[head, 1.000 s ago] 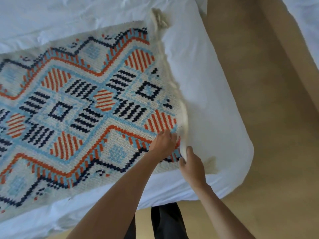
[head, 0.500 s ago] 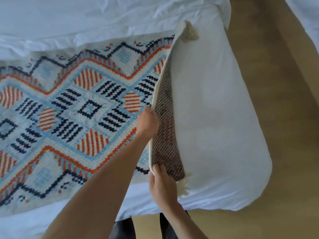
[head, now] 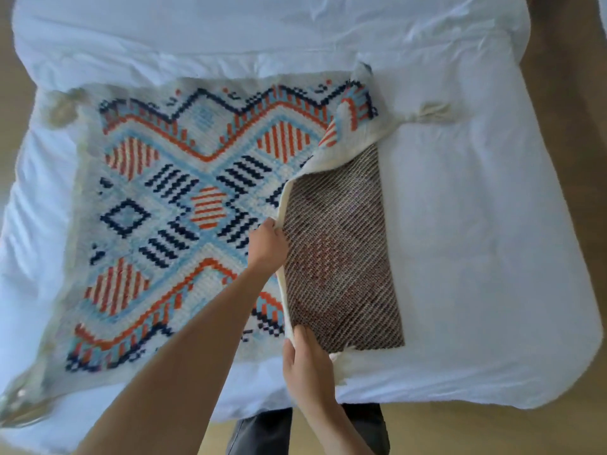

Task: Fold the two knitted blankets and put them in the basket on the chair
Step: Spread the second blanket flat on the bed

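A knitted blanket (head: pixel 184 198) with blue, orange and navy zigzags and diamonds lies spread on the white bed (head: pixel 476 224). Its right edge is lifted and turned leftward, showing the brown speckled underside (head: pixel 338 251). My left hand (head: pixel 267 246) grips that raised edge about halfway along. My right hand (head: pixel 307 359) pinches the same edge at the near corner. A cream tassel (head: pixel 430 114) trails from the far right corner. Only this one blanket shows; no basket or chair is in view.
The bed's white sheet is wrinkled at the far side. Tan floor (head: pixel 460 431) runs along the bed's near edge and right side. My dark trousers (head: pixel 262 431) stand against the near edge. A blurred tassel (head: pixel 19 405) hangs at the near left corner.
Both hands took the blanket's right edge and pulled it up and leftward, exposing more of the brown underside. The view shifted so the whole blanket width shows.
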`<state>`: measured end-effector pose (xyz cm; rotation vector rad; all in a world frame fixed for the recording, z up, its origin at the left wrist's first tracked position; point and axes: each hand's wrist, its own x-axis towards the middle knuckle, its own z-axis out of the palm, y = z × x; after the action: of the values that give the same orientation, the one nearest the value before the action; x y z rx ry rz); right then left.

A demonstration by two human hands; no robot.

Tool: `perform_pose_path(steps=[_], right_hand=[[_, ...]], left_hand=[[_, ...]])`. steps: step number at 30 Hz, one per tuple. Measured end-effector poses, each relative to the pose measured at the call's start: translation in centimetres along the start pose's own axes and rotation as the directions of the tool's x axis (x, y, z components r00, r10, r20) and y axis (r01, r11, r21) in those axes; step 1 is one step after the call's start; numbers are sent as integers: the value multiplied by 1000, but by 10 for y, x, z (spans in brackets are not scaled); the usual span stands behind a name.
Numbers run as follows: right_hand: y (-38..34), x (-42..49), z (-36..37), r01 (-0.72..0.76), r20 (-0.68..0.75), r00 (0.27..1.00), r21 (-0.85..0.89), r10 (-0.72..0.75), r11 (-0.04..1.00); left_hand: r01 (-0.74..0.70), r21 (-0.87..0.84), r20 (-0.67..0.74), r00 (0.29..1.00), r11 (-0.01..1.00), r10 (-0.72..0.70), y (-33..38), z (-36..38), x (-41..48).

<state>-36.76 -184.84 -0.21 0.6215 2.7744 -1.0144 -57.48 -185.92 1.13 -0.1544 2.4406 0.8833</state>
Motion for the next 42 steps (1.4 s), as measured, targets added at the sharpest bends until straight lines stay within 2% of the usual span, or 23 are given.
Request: perform_pose_path(steps=[8, 16, 24, 28, 33, 42], right_hand=[[-51, -8, 47, -35, 99, 994, 1, 35, 999], [-91, -18, 90, 30, 164, 985, 89, -44, 996], [-163, -17, 160, -37, 161, 987, 80, 23, 996], [-217, -25, 209, -92, 194, 978, 51, 81, 994], [-278, -35, 258, -129, 190, 974, 31, 121, 991], [-323, -48, 298, -197, 252, 947, -41, 201, 980]], left_hand=[[77, -52, -16, 997, 996, -78, -65, -49, 8], [91, -36, -57, 994, 995, -93, -111, -89, 3], [100, -20, -16, 995, 995, -101, -173, -152, 31], [53, -1, 45, 998, 999, -53, -223, -195, 47], [56, 33, 57, 997, 998, -58, -289, -243, 68], [44, -44, 92, 995, 998, -40, -345, -267, 77]])
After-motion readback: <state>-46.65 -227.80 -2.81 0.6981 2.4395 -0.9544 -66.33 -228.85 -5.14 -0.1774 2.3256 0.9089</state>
